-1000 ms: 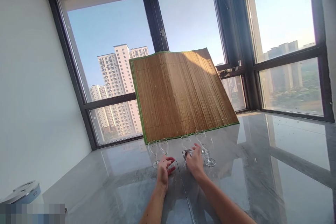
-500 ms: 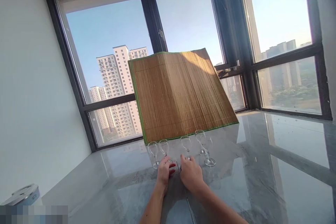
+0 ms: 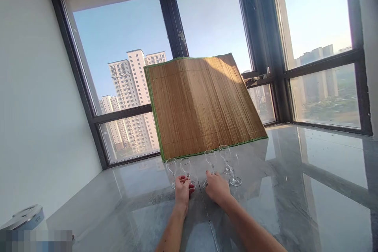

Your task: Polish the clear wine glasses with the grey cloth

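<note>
Several small clear wine glasses stand in a loose row on the glossy grey marble table. My left hand lies on the table with its fingers curled round the foot of the second glass from the left. My right hand is beside it, fingers closed on the foot of the middle glass, which hides the base. One glass stands left of my hands. Two more glasses stand to the right.
A bamboo mat with green edging leans upright against the dark window frame just behind the glasses. A round white and blue container sits at the near left by the white wall. Large windows enclose the far side and right.
My right hand has slid left and forward onto the middle glass's foot. My left hand has edged forward to the second glass. The glasses have barely shifted.
</note>
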Available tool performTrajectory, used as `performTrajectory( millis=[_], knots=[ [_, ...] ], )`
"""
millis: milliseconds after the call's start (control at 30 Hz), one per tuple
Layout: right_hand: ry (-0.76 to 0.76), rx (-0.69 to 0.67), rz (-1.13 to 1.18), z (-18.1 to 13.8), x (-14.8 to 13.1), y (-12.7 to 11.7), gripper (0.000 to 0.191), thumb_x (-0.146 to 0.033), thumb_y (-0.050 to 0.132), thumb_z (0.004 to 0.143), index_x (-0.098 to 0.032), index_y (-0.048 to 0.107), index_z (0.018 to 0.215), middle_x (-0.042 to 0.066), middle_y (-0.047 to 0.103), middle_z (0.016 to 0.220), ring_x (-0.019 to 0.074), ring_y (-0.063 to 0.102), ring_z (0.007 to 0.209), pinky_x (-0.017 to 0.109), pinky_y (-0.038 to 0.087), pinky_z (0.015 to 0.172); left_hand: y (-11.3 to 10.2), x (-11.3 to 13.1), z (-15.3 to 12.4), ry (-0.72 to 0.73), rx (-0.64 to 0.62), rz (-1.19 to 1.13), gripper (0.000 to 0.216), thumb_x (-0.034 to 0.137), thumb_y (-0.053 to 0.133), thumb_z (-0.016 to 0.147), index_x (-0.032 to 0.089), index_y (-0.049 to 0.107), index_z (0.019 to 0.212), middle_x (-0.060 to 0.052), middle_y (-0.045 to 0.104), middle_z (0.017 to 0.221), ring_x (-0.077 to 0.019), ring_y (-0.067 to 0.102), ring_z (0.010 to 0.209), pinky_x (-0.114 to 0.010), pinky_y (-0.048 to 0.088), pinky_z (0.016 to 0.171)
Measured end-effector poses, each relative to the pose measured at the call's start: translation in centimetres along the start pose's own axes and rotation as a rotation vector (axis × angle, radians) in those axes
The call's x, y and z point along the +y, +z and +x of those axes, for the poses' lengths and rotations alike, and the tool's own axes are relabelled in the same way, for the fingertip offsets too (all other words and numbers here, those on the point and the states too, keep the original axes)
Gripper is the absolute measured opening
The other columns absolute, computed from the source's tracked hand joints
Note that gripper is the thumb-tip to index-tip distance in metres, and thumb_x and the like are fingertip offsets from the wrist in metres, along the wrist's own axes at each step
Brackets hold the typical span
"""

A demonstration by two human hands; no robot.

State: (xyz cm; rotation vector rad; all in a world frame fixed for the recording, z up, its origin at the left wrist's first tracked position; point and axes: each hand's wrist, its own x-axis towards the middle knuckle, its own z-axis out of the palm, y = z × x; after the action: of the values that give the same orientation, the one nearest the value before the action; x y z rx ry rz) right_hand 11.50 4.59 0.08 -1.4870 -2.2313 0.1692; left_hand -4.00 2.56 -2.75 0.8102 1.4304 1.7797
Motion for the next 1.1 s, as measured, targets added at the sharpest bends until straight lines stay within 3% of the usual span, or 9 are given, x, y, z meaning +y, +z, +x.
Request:
performTrajectory(
  millis=[133, 367, 533, 633, 733, 900, 1100],
  knots=[
    [0.001, -0.014, 0.006, 0.5, 0.4, 0.1, 0.035, -0.009, 0.046, 0.082, -0.016, 0.061, 0.113, 0.015, 0.072, 0.1, 0.0302, 0.063, 0.108, 0.034, 0.048, 0.073, 0.1, -0.2, 0.2, 0.032, 0.01, 0.043, 0.034, 0.025, 0.071, 0.071, 0.021, 0.052, 0.099, 0.003, 0.06, 0.079, -0.0085, 0.058, 0.053, -0.022, 0.049, 0.051],
    [0.043, -0.043, 0.025, 1.3, 0.8, 0.1, 0.038, -0.012, 0.046, 0.084, -0.016, 0.06, 0.119, 0.016, 0.071, 0.102, 0.0301, 0.061, 0.111, 0.032, 0.046, 0.072, -0.3, -0.4, 0.2, 0.107, -0.086, 0.191, 0.033, 0.04, 0.071, 0.074, 0.018, 0.062, 0.097, 0.001, 0.059, 0.075, -0.0094, 0.056, 0.056, -0.022, 0.049, 0.054],
    [0.006, -0.019, 0.042, 0.9, 0.6, 0.0, 0.04, -0.008, 0.045, 0.084, -0.017, 0.059, 0.12, 0.014, 0.071, 0.107, 0.0272, 0.06, 0.112, 0.029, 0.043, 0.073, 0.3, -0.6, -0.1, 0.13, -0.071, 0.234, 0.038, 0.049, 0.067, 0.075, 0.018, 0.061, 0.096, -0.003, 0.064, 0.082, -0.0102, 0.057, 0.053, -0.022, 0.045, 0.047],
    [-0.036, -0.02, 0.11, 0.7, 0.4, 0.3, 0.041, -0.007, 0.047, 0.081, -0.017, 0.058, 0.119, 0.013, 0.071, 0.106, 0.0242, 0.064, 0.102, 0.028, 0.04, 0.073, 0.7, -0.7, -0.4, 0.172, -0.077, 0.308, 0.038, 0.052, 0.059, 0.081, 0.017, 0.058, 0.098, -0.006, 0.067, 0.088, -0.0121, 0.06, 0.052, -0.024, 0.043, 0.045],
    [-0.091, 0.019, 0.314, 0.8, 0.2, 0.7, 0.042, -0.005, 0.051, 0.075, -0.016, 0.057, 0.114, 0.009, 0.071, 0.095, 0.0212, 0.065, 0.09, 0.026, 0.039, 0.072, 0.6, -0.4, -0.9, 0.264, -0.06, 0.43, 0.03, 0.046, 0.053, 0.086, 0.018, 0.058, 0.098, -0.006, 0.068, 0.088, -0.0136, 0.06, 0.053, -0.027, 0.044, 0.052],
    [-0.163, 0.182, 0.59, 1.0, -0.9, 0.5, 0.044, -0.005, 0.048, 0.073, -0.018, 0.052, 0.115, 0.002, 0.068, 0.092, 0.0153, 0.062, 0.081, 0.024, 0.042, 0.076, -0.1, 0.9, -2.3, 0.461, 0.101, 0.727, 0.01, 0.028, 0.052, 0.09, 0.022, 0.059, 0.085, -0.005, 0.067, 0.083, -0.0206, 0.064, 0.076, -0.027, 0.04, 0.066],
    [-0.325, 0.393, 0.697, -0.2, -1.9, -0.5, 0.038, -0.006, 0.047, 0.075, -0.021, 0.054, 0.109, 0.005, 0.065, 0.099, 0.0193, 0.061, 0.094, 0.029, 0.045, 0.087, 0.3, 2.2, -3.7, 0.456, 0.058, 0.981, 0.019, 0.01, 0.05, 0.086, 0.02, 0.065, 0.092, -0.008, 0.067, 0.09, -0.0219, 0.063, 0.081, -0.026, 0.036, 0.069]
  ],
)
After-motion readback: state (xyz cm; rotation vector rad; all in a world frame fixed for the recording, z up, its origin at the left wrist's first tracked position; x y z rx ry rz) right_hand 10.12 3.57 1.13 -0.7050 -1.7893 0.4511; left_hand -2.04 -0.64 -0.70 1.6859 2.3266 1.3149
